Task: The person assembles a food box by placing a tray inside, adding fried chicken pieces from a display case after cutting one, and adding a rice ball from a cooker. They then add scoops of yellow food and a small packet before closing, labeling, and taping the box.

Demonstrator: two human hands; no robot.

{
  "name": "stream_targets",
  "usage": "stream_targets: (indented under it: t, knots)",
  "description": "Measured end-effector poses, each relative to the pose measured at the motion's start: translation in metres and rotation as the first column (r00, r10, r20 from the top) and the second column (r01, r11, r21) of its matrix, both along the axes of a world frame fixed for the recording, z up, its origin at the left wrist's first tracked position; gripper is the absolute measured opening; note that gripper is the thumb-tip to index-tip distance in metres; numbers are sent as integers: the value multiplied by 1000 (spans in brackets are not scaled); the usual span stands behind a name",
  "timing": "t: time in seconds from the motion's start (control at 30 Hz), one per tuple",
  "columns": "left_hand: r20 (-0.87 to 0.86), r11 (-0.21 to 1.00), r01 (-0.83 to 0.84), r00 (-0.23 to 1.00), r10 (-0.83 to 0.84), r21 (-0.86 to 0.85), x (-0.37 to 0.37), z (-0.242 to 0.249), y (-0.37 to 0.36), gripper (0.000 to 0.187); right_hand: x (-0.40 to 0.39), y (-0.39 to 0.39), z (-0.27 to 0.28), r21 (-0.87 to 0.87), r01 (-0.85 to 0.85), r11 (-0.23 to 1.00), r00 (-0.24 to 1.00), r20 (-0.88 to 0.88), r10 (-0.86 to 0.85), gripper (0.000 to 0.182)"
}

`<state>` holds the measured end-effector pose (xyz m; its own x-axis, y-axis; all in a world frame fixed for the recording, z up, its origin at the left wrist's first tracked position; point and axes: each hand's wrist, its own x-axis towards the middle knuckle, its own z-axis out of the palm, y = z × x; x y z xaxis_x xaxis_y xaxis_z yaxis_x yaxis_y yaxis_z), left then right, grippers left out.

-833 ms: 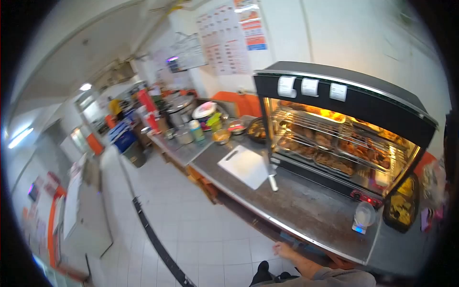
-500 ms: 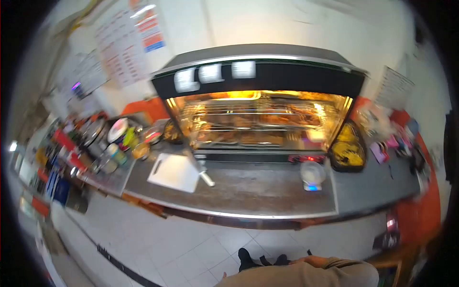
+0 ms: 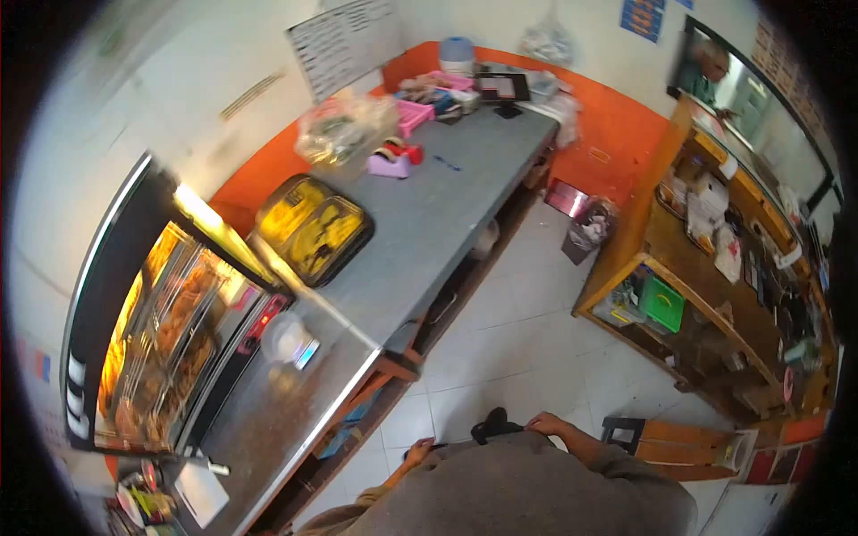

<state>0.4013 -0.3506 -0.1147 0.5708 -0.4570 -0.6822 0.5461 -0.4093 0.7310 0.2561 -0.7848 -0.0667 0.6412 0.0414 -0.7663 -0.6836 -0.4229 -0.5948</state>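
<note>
My left hand is at the left edge of my grey shirt, its fingers closed on the hem. On the other side, my right hand has bent fingers closed at the same hem. Both hands are low in front of my body, away from the counter. Nearest on the left is the long counter, with a digital scale carrying a clear round container. Beside the scale stands a lit food warmer with browned food on racks. A black tray with yellow contents lies past it.
A white cutting board lies at the counter's near end. Farther along are a plastic bag and a pink tape dispenser. A wooden shelf counter stands right, a bin and a wooden stool on the floor. Another person shows beyond an opening.
My view has swung right, so the warmer now sits at the left and the wooden shelf counter has come into view. Both my hands now show more fully, at the shirt hem.
</note>
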Motion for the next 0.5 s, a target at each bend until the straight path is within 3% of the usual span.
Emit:
stream_targets:
  t: [0.07,0.13,0.17,0.2,0.23,0.27,0.3,0.33,0.4,0.43,0.47,0.5]
  knots:
    - [189,971,124,968,-164,205,36,28,-75,51,11,-36,12,-5,4,1000,998,60,-4,28]
    - [210,963,199,949,-235,182,86,50,-138,55,36,-61,49,-74,-105,992,994,27,107,27]
    - [84,977,172,979,-183,123,103,111,-182,58,47,-77,42,-49,-194,980,981,4,194,27]
    - [85,975,185,977,-196,124,116,121,-204,58,57,-91,26,-49,-181,982,983,6,182,27]
    - [136,911,398,913,-383,-108,136,125,-226,59,64,-106,-3,-22,-209,978,977,25,210,26]
    - [227,748,583,812,-537,-317,157,123,-250,62,72,-123,-22,5,-237,971,971,45,237,25]
    - [595,633,749,605,-530,-197,174,83,-271,55,82,-142,-29,-6,-226,974,973,50,226,25]
    - [604,624,756,596,-529,-198,192,80,-305,55,95,-161,-31,-43,-252,967,965,62,255,27]
    - [423,576,765,438,-793,287,218,87,-375,41,130,-202,-25,-119,-299,947,948,77,309,29]
    - [463,579,772,425,-778,262,240,126,-422,30,157,-231,-13,-135,-537,833,839,16,543,31]
    - [467,562,784,406,-785,264,263,127,-457,30,175,-254,-15,-139,-517,845,851,17,524,31]
    - [412,472,801,314,-855,369,286,123,-500,29,185,-286,-31,-202,-407,891,900,79,429,33]
